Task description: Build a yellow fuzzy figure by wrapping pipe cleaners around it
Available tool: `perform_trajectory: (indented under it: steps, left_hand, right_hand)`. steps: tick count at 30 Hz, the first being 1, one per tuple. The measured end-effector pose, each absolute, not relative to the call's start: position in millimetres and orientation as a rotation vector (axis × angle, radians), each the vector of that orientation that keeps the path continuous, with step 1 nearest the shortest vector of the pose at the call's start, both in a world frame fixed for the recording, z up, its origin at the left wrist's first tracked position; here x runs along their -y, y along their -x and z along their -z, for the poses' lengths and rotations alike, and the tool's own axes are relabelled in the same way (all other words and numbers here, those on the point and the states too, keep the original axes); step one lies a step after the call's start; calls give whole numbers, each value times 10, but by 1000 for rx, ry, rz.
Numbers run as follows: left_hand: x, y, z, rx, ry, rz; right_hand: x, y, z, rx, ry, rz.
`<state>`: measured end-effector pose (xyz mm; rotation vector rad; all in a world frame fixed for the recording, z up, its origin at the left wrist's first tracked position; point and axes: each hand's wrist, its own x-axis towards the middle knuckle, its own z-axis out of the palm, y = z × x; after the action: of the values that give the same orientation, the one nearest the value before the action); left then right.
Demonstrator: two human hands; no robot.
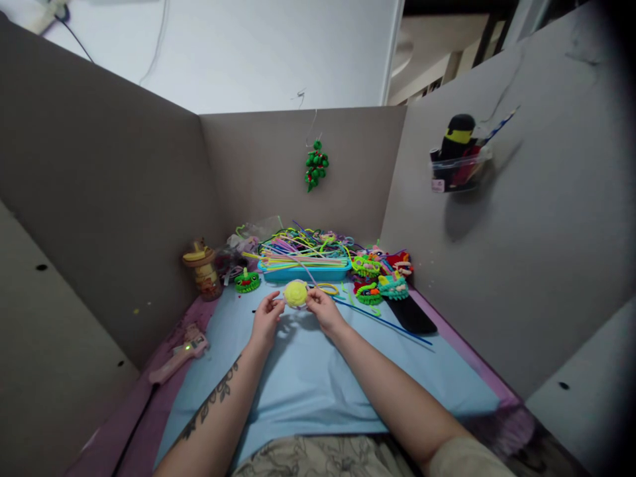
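A round yellow coiled pipe-cleaner disc [296, 293] with a lilac rim is held just above the blue cloth. My right hand [325, 311] pinches its right edge between thumb and fingers. At the left edge, my left hand [268, 318] has its thumb and fingertips closed on the rim, the other fingers curled. A lilac pipe cleaner [304, 266] rises from near my right fingertips towards the tray; its lower end is hidden. Behind the disc, a yellow loop [328, 289] lies on the cloth.
A blue tray [278, 273] heaped with pipe cleaners stands at the back. Finished pieces [392, 287] and a black flat object [415, 317] lie right, with a long blue pipe cleaner [392, 323]. Left are a green frog-like piece [247, 281], a cup [205, 275] and a pink glue gun [179, 358].
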<state>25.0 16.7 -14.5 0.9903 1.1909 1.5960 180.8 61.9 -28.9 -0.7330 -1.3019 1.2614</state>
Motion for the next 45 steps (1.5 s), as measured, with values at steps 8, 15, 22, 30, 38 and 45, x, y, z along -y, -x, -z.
perform_trajectory:
  steps: [8, 15, 22, 30, 38, 45]
  left_hand:
    - [-180, -232, 176, -1124, -892, -1496]
    - [-139, -265, 88, -989, -777, -1442]
    - [-142, -245, 87, -993, -885, -1527]
    - [-106, -293, 98, -961, -1189, -1447]
    - [-139, -279, 164, -998, -1338, -1422]
    - [-151, -240, 234, -1250, -1767, -1435]
  right_hand:
    - [-514, -1827, 220, 1756, 806, -754]
    - [-414, -1847, 124, 1840, 772, -499]
    - [-483, -1874, 150, 1682, 749, -705]
    - [-625, -1933, 192, 1612, 822, -844]
    - [-601, -1917, 182, 1560, 828, -904]
    - [-555, -1921, 150, 1612, 781, -901]
